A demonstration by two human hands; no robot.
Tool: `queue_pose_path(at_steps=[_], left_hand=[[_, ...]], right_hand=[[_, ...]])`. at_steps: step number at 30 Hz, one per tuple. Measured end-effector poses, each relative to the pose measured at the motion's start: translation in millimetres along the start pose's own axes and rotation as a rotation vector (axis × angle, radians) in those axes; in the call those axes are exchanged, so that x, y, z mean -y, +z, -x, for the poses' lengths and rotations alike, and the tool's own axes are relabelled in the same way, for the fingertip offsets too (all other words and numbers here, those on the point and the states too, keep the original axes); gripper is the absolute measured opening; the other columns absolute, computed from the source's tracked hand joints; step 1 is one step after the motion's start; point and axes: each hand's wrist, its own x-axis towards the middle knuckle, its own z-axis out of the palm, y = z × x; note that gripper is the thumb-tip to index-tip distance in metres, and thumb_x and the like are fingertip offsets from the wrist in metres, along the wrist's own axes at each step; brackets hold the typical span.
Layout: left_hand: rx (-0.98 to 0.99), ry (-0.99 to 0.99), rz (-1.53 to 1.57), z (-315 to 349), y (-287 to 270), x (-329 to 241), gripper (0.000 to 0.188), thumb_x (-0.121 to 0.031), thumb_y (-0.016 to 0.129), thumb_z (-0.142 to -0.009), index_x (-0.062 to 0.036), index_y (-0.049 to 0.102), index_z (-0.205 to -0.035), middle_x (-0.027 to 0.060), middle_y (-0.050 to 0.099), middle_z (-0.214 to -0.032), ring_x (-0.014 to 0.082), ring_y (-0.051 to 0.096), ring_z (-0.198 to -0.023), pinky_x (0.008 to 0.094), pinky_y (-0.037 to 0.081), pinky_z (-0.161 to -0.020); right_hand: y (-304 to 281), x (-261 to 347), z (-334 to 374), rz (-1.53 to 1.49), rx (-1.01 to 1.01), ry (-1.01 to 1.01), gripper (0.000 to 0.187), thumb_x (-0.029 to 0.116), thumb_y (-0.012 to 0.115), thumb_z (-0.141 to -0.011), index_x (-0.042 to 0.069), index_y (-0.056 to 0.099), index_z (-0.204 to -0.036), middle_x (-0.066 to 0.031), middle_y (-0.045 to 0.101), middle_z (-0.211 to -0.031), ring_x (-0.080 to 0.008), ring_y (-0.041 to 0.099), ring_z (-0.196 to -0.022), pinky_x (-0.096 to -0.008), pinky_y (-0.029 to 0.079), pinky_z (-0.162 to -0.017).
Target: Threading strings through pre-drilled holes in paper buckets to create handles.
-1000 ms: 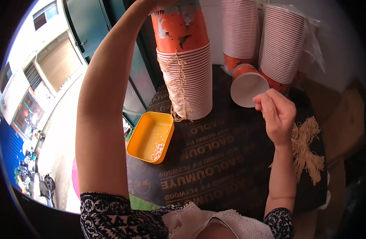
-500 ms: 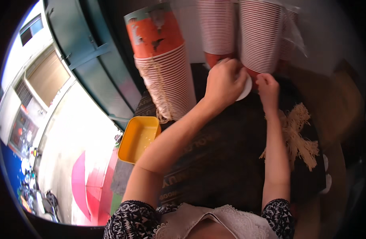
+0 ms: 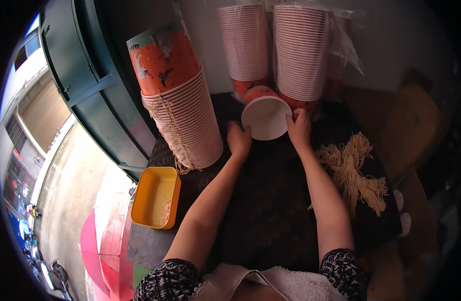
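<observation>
An orange paper bucket [image 3: 266,118] lies tipped on its side, its round white mouth facing me. My left hand [image 3: 239,139] grips its lower left rim between thumb and fingers. At the opposite side of the rim, my right hand [image 3: 299,128] is closed on it, with the thumb at the edge. Left of my hands stands a tall nested stack of paper buckets [image 3: 182,118], upside down, orange with animal figures on top. Pale cords hang down that stack's side. A bundle of beige cords [image 3: 355,173] lies beside my right forearm.
More nested bucket stacks [image 3: 300,50] in clear plastic stand against the wall. A yellow tray [image 3: 152,195] with small pale bits inside sits at the dark table's [image 3: 270,200] left edge. Beyond it are a green metal door [image 3: 97,95] and a pink umbrella [image 3: 95,251] outside.
My hands have come nearer and further apart, now on both sides of the bucket. Its white mouth has turned into view. The whole view has shifted slightly.
</observation>
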Motion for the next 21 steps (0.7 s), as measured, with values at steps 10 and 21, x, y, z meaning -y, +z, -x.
queue_pose_path(at_steps=[10, 21], left_hand=[[-0.204, 0.061, 0.18, 13.6, 8.8, 5.5, 0.015, -0.01, 0.063, -0.082, 0.0004, 0.053, -0.087, 0.0223, 0.06, -0.079, 0.0416, 0.061, -0.078, 0.0463, 0.047, -0.071], [-0.187, 0.063, 0.158, 18.2, 1.5, 9.5, 0.011, -0.004, 0.059, -0.08, 0.0016, 0.052, -0.087, 0.0229, 0.058, -0.085, 0.0432, 0.058, -0.08, 0.0469, 0.046, -0.069]], right_hand=[[8.5, -6.7, 4.6, -0.014, -0.025, -0.03, 0.015, 0.004, 0.066, -0.082, 0.002, 0.052, -0.088, -0.0168, 0.056, -0.082, -0.0358, 0.059, -0.079, -0.0419, 0.047, -0.068], [12.3, -7.1, 8.3, -0.009, -0.001, -0.106, 0.014, -0.001, 0.062, -0.079, 0.001, 0.049, -0.084, -0.0163, 0.052, -0.078, -0.0374, 0.055, -0.075, -0.0424, 0.045, -0.067]])
